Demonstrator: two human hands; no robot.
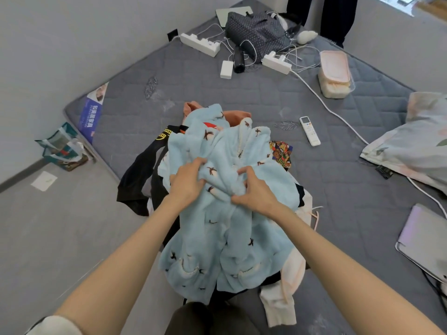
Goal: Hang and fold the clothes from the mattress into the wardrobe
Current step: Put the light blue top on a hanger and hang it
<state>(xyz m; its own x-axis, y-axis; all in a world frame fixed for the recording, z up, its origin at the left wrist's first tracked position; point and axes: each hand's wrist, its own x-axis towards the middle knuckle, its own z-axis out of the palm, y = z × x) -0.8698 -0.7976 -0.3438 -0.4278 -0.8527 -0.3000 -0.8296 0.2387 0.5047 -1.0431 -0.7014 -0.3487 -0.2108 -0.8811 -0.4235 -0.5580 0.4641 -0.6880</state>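
Far left, on the floor beside the grey quilted mattress (pixel 217 97), sits a teal mesh bag (pixel 60 146). A black garment (pixel 139 175) droops over the mattress's near-left edge. Left hand (pixel 188 182) has its fingers curled, bunching the light-blue fleece garment w/ small dark embroidered marks (pixel 229 240), which tops the clothes pile at the near edge. Right hand (pixel 256 194) pinches the same fleece, just beside the left. Further right: a white remote control (pixel 310 130) and a floral pillow (pixel 411 151).
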